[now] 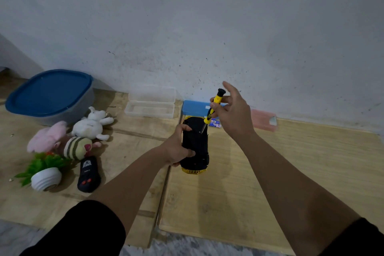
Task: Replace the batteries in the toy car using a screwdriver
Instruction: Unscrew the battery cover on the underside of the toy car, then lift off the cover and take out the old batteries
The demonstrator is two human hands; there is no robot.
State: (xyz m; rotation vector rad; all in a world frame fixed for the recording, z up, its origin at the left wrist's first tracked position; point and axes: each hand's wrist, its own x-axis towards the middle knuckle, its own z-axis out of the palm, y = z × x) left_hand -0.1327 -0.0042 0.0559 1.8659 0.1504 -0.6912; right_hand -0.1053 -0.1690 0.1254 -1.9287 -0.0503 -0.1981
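The toy car (196, 147) lies upside down on the wooden board, its black underside up and a yellow body edge showing at the near end. My left hand (178, 147) grips its left side. My right hand (230, 110) holds a small yellow-and-black screwdriver (214, 108) by thumb and fingers, tilted, with its tip down on the far part of the car's underside. A small blue-and-white battery pack (215, 123) lies just behind the car, partly hidden by the screwdriver and my hand.
A blue box (195, 108) and a pink case (264, 120) lie by the wall. An open clear plastic case (149, 108) sits left of them. Further left are a blue-lidded tub (49, 93), plush toys (91, 124), a potted fake plant (45, 174) and a black remote (88, 174).
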